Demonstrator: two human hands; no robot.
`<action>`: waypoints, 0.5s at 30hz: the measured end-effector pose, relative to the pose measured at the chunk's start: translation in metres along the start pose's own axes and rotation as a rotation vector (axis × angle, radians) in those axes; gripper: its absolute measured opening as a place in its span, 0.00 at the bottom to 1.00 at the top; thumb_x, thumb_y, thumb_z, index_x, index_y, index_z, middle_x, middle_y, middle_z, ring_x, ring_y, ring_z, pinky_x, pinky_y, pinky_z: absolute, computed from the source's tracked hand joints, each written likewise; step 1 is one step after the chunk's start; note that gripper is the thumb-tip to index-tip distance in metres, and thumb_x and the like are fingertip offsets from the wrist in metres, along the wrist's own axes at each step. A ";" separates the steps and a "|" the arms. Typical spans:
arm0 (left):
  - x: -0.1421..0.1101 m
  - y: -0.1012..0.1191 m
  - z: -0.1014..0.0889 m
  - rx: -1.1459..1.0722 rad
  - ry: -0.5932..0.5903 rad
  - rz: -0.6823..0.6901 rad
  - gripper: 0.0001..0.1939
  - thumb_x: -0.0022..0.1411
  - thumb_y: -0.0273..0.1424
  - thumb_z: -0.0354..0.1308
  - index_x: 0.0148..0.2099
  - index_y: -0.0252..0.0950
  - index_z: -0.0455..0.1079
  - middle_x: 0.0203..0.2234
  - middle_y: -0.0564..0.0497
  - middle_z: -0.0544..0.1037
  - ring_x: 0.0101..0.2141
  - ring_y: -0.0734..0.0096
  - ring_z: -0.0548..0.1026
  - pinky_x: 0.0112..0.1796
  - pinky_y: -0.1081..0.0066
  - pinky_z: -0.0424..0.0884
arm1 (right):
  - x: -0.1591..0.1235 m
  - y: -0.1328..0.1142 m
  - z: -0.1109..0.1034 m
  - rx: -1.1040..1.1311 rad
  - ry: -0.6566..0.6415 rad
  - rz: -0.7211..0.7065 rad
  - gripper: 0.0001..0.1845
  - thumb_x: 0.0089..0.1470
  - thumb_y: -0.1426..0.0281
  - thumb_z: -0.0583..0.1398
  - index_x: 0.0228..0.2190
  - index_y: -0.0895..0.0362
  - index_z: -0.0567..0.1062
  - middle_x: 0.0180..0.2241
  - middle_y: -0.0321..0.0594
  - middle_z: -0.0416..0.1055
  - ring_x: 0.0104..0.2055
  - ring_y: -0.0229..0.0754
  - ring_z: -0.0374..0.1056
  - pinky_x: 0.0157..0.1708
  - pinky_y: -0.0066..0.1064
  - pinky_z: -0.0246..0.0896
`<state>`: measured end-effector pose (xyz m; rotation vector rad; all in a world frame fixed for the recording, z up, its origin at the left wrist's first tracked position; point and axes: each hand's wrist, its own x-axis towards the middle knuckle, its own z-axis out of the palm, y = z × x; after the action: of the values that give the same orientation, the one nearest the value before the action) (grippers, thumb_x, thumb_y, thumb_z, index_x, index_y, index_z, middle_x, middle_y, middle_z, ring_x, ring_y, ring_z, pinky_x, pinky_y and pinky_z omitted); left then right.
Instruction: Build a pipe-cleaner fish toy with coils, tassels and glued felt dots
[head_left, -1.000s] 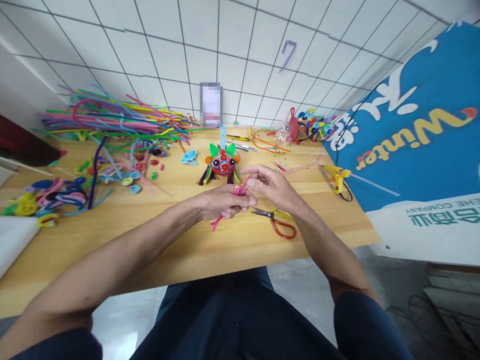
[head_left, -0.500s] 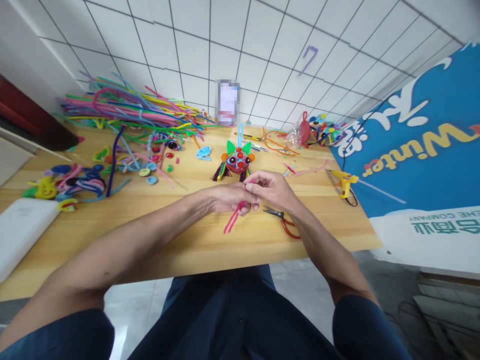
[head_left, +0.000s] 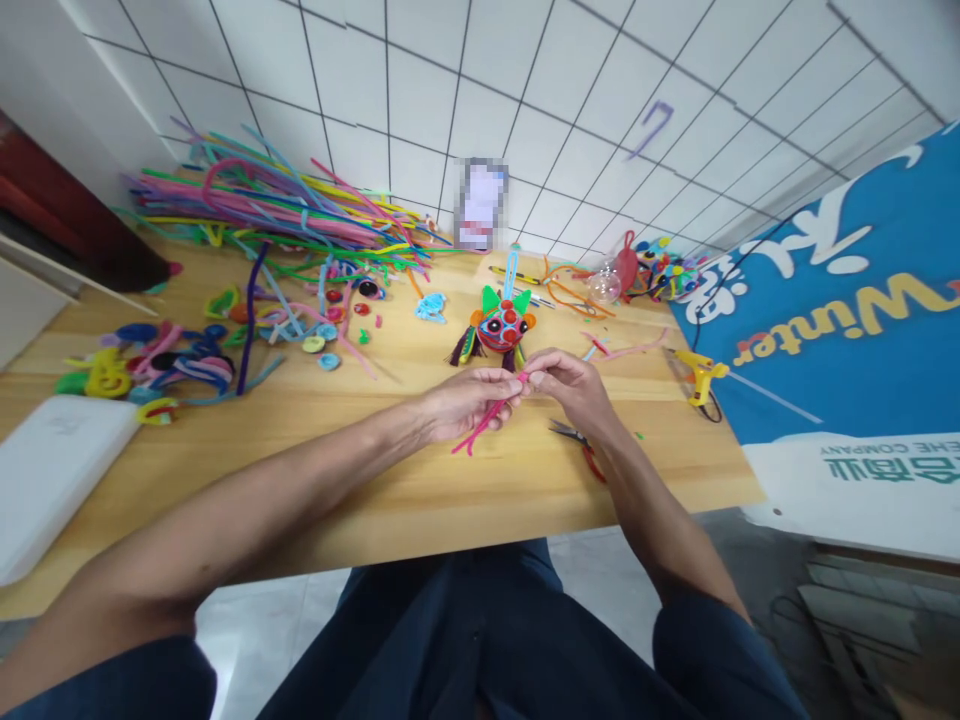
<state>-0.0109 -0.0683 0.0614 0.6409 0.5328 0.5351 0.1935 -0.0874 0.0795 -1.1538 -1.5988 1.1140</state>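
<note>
Between my two hands is a bright pink pipe cleaner [head_left: 480, 428], its two loose ends pointing down and to the left. My left hand [head_left: 469, 402] is closed on it, thumb pressed over the fingers. At its upper end, my right hand [head_left: 571, 388] pinches the same pink piece with thumb and fingertips. Just beyond my hands sits a colourful animal-head ornament [head_left: 504, 325] with green ears, orange side balls, dark tassels and a light-blue loop. A pair of scissors [head_left: 592, 462] with red handles lies beside my right wrist, partly hidden by the forearm.
A large pile of pipe cleaners [head_left: 277, 205] lies at the back left. Small coiled pieces [head_left: 172, 365] are nearer on the left, by a white box-like object [head_left: 56, 480]. A yellow glue gun [head_left: 699, 375] rests at the right edge. A phone [head_left: 481, 205] leans on the tiled wall.
My hands have drawn slightly apart, showing more of the pink pipe cleaner, whose ends have swung further left. The whole view has shifted a little, so the tabletop things appear further right.
</note>
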 end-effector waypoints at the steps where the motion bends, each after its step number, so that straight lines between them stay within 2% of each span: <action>1: 0.000 -0.001 0.001 0.008 0.048 0.015 0.10 0.57 0.29 0.73 0.35 0.31 0.74 0.23 0.55 0.74 0.17 0.83 0.67 0.17 0.80 0.58 | -0.001 0.002 0.000 -0.026 0.027 -0.021 0.15 0.54 0.55 0.71 0.33 0.52 0.80 0.36 0.38 0.78 0.38 0.41 0.73 0.42 0.35 0.70; 4: 0.001 -0.005 0.005 0.075 0.211 0.091 0.08 0.58 0.28 0.69 0.34 0.33 0.71 0.21 0.58 0.70 0.13 0.87 0.56 0.15 0.80 0.46 | -0.006 0.008 0.001 -0.068 0.147 -0.005 0.16 0.54 0.54 0.70 0.36 0.52 0.80 0.38 0.38 0.78 0.38 0.41 0.72 0.39 0.34 0.69; 7: 0.000 -0.009 0.009 0.176 0.303 0.188 0.08 0.60 0.30 0.65 0.34 0.35 0.69 0.20 0.59 0.69 0.13 0.86 0.53 0.16 0.78 0.44 | -0.012 0.010 0.005 0.003 0.258 0.085 0.21 0.51 0.52 0.71 0.39 0.52 0.78 0.35 0.36 0.76 0.33 0.39 0.70 0.32 0.31 0.66; 11: -0.002 -0.017 0.012 0.323 0.355 0.287 0.10 0.61 0.34 0.64 0.32 0.36 0.68 0.17 0.62 0.62 0.15 0.84 0.52 0.18 0.77 0.45 | -0.016 0.013 0.015 0.047 0.181 0.196 0.21 0.53 0.49 0.68 0.34 0.55 0.77 0.27 0.35 0.74 0.29 0.38 0.68 0.30 0.30 0.63; 15: 0.000 -0.027 0.017 0.397 0.331 0.345 0.11 0.61 0.34 0.64 0.31 0.36 0.66 0.17 0.62 0.61 0.16 0.84 0.52 0.19 0.77 0.47 | -0.022 0.015 0.018 0.010 0.180 0.196 0.16 0.54 0.54 0.66 0.29 0.55 0.76 0.24 0.34 0.72 0.27 0.37 0.66 0.31 0.30 0.62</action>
<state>0.0074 -0.0939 0.0544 1.0419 0.8590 0.8798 0.1841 -0.1090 0.0580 -1.3871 -1.3636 1.1057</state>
